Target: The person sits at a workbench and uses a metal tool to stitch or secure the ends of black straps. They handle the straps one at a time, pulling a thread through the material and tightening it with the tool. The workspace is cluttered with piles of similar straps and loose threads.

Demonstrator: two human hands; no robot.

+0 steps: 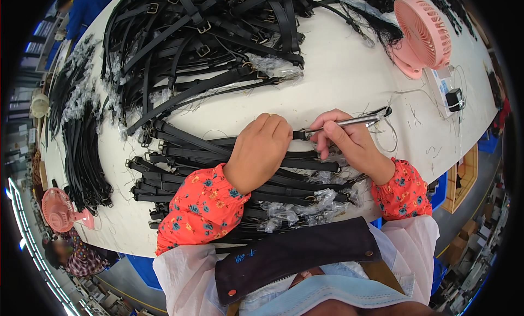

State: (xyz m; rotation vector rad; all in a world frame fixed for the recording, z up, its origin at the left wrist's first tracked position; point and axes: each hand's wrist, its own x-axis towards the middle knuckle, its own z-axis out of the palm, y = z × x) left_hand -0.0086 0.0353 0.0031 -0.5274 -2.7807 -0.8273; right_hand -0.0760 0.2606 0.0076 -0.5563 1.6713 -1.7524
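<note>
My left hand (258, 152) is closed around a thin black belt (298, 135), knuckles up. The belt's buckle end comes out between my two hands. In my right hand (349, 141) lies a slim silver pen-shaped tool (357, 120), gripped between thumb and fingers, pointing right. Its exact kind is unclear. A dark strap end and a loop of thread (394, 138) lie by the tool's far end. Under and in front of my hands spreads a row of black belts (185, 152), some with clear plastic wrap (305, 209) on their ends.
A large heap of black buckled belts (202, 43) covers the far table. More bundled belts (82, 158) lie at left. One pink fan (423, 35) stands far right, another (59, 209) at left. A black adapter (454, 100) sits near the table's right edge. Other people are at left.
</note>
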